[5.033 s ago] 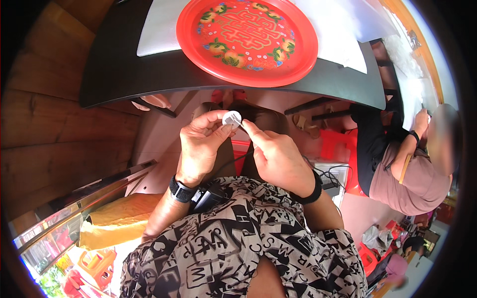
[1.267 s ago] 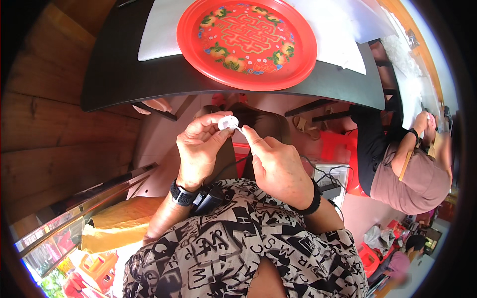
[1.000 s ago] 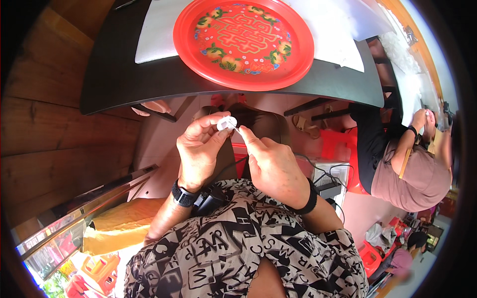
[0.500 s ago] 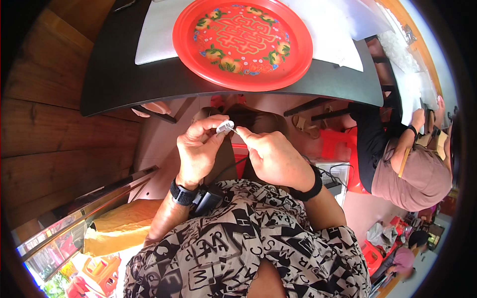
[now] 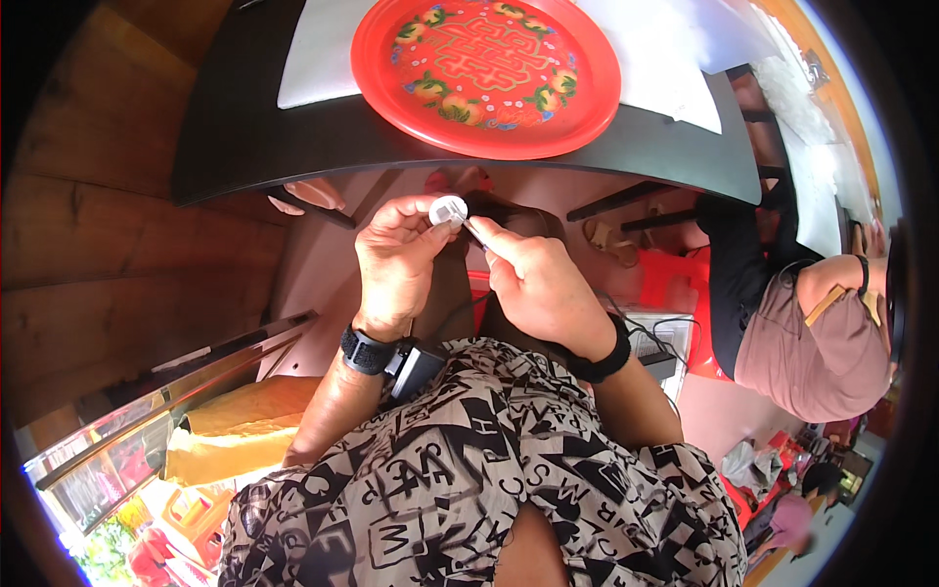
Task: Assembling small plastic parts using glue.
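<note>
Between the thumb and fingers of my left hand is a small round white plastic piece, its recessed side turned toward me. My right hand is closed on a thin, dark, slender tool, whose tip meets the edge of the white piece. Most of the tool is hidden by my fingers, so its kind does not show. Both hands are held together above my lap, just short of the table edge.
A round red tray with a fruit pattern lies on white sheets on the black table. A person in a brown top sits at the right. A wooden wall and yellow cloth are at the left.
The white piece has turned to show more of its round face and has risen slightly with both hands. The tool tip stays against it. The tray and table have shifted a little upward in view.
</note>
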### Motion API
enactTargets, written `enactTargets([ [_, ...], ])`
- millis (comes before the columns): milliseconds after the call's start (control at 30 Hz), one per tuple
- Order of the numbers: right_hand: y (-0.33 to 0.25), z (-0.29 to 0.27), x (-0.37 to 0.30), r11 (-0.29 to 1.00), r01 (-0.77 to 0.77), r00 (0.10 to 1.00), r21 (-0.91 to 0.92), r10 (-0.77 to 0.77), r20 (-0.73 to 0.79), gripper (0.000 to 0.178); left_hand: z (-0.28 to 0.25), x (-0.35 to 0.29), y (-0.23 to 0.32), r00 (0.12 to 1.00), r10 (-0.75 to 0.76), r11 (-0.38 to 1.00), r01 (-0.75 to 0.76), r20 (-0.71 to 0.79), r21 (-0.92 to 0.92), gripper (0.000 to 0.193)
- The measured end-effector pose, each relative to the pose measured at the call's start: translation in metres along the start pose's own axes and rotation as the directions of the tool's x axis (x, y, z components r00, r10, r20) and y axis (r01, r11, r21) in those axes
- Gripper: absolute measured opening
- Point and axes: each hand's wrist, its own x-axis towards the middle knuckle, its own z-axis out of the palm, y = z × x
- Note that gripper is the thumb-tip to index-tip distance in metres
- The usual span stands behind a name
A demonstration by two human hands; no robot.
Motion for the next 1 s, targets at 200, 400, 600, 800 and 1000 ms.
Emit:
enactTargets([
  [200, -0.007, -0.004, -0.011, 0.995, 0.024, 0.999, -0.101, -0.026, -0.026, 0.038, 0.004, -0.005, 0.002, 0.998, -0.054, 0.996, 0.055, 0.008, -0.071, 0.023],
  [400, -0.011, -0.009, -0.010, 0.993, 0.007, 1.000, -0.114, -0.006, 0.009, 0.038, 0.010, -0.005, 0.005, 0.999, -0.048, 0.998, 0.048, 0.014, -0.049, 0.023],
  [600, -0.005, -0.009, -0.013, 0.991, 0.002, 0.999, -0.136, 0.005, 0.049, 0.041, 0.015, -0.007, 0.003, 1.000, 0.009, 1.000, -0.009, 0.016, 0.015, 0.025],
  [800, -0.002, -0.008, -0.018, 0.980, 0.001, 0.999, -0.200, 0.007, 0.041, 0.043, 0.013, -0.006, -0.006, 0.998, -0.030, 1.000, 0.030, 0.051, 0.005, 0.026],
  [1000, -0.005, -0.004, -0.033, 0.989, 0.031, 0.997, -0.146, -0.042, -0.072, 0.042, 0.015, -0.004, -0.004, 0.997, -0.057, 0.995, 0.061, 0.044, -0.079, 0.027],
])
